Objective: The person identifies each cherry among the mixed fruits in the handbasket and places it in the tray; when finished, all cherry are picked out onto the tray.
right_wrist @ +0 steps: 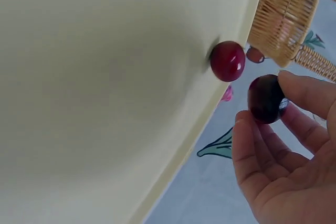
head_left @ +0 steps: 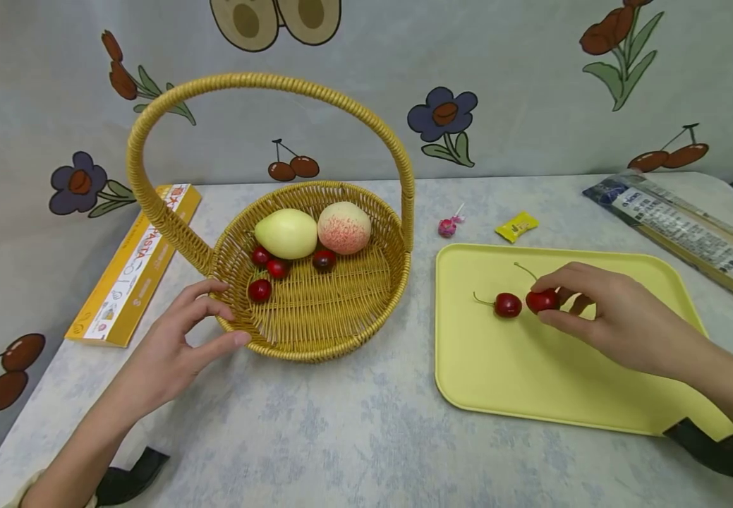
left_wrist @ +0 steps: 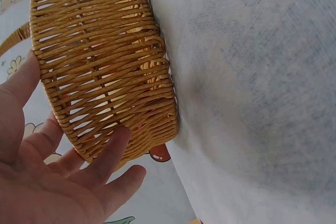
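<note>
Wicker basket (head_left: 305, 353): 1 pc., w/ tall arched hndl. (head_left: 264, 81), set on blue-white tablecloth (head_left: 353, 423).
Basket contents: 1 yel.-green fruit (head_left: 286, 234); 1 peach (head_left: 344, 228), red-speckled, just beside it; 4 small cherries (head_left: 259, 291).
L. hand (head_left: 166, 356): placed at L. side of basket; basket touched by fingers, digits spread, nothing clenched.
R. hand (head_left: 620, 314): well to R. of basket; 1 stemmed cherry (head_left: 542, 301) pinched btw. thumb & fingers, over yel. tray (head_left: 569, 388). Contact of this cherry w/ tray: cannot be told.
Yel. tray: laid R. of basket, apart from it. 2nd cherry (head_left: 507, 305), also w/ stem, lying on it, nearer basket than held pc.
Misc.: yel. box (head_left: 134, 271), mkd. "PASTA", L. of basket; pink lollipop (head_left: 448, 226), just R. of basket; yel. wrapped sweet (head_left: 516, 227), further R. of basket; printed pkg. (head_left: 690, 229), far R. of basket; backdrop (head_left: 518, 42), flower & cherry motifs, hung behind basket.
</note>
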Action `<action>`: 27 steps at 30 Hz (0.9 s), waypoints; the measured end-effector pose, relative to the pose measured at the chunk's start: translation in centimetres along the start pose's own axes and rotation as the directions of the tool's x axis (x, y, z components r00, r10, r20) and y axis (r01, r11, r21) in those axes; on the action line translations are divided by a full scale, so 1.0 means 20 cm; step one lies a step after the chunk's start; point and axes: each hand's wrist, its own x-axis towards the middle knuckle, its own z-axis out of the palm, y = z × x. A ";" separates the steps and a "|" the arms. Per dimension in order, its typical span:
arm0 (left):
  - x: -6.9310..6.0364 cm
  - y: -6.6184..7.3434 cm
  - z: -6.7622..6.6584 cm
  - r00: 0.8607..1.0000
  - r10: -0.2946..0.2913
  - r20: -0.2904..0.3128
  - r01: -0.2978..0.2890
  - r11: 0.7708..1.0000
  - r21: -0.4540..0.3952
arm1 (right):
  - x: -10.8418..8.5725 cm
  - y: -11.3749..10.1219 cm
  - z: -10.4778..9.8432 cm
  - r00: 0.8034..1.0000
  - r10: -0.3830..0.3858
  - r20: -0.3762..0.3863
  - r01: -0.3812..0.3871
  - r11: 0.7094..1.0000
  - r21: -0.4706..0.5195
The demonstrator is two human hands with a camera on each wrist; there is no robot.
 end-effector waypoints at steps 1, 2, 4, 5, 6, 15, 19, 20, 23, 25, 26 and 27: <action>0.00 0.00 0.00 1.000 -0.001 0.000 0.001 1.000 0.000 | 0.00 0.01 0.00 1.000 0.006 0.003 -0.006 1.000 -0.006; 0.00 0.00 0.00 1.000 -0.002 0.000 0.002 1.000 -0.001 | 0.00 0.03 0.00 1.000 0.017 0.011 -0.017 1.000 -0.011; 0.00 0.00 0.00 1.000 -0.003 -0.001 0.003 1.000 -0.004 | 0.00 0.05 0.01 0.999 0.043 0.031 -0.043 0.999 -0.015; 0.00 0.00 0.00 1.000 -0.003 -0.001 0.002 1.000 -0.007 | 0.00 0.06 0.01 0.997 0.059 0.045 -0.058 0.998 -0.016; -0.01 0.00 0.00 1.000 -0.002 -0.001 0.002 1.000 -0.010 | 0.00 0.07 0.01 0.996 0.072 0.061 -0.072 0.997 -0.015; -0.01 0.00 0.00 1.000 -0.007 0.003 0.007 1.000 -0.013 | 0.01 0.11 0.03 0.973 0.162 0.166 -0.165 0.986 0.006; 0.00 0.00 0.00 1.000 -0.001 0.003 0.001 1.000 -0.006 | 0.01 0.10 0.04 0.960 0.185 0.210 -0.193 0.981 0.019; 0.00 0.00 0.00 1.000 0.003 0.004 -0.003 1.000 -0.006 | 0.01 0.10 0.04 0.958 0.187 0.218 -0.196 0.980 0.022; 0.00 -0.01 0.00 1.000 0.016 0.007 -0.016 1.000 -0.005 | 0.02 0.10 0.04 0.957 0.186 0.221 -0.196 0.980 0.021; 0.00 -0.01 0.01 1.000 0.024 0.011 -0.024 1.000 -0.005 | 0.01 0.10 0.04 0.959 0.181 0.218 -0.190 0.982 0.021; 0.00 -0.01 0.01 1.000 0.027 0.012 -0.027 1.000 -0.004 | 0.01 0.11 0.04 0.960 0.178 0.216 -0.187 0.982 0.022; 0.00 -0.01 0.01 0.999 0.029 0.014 -0.029 1.000 -0.003 | 0.01 0.11 0.04 0.961 0.176 0.214 -0.185 0.983 0.022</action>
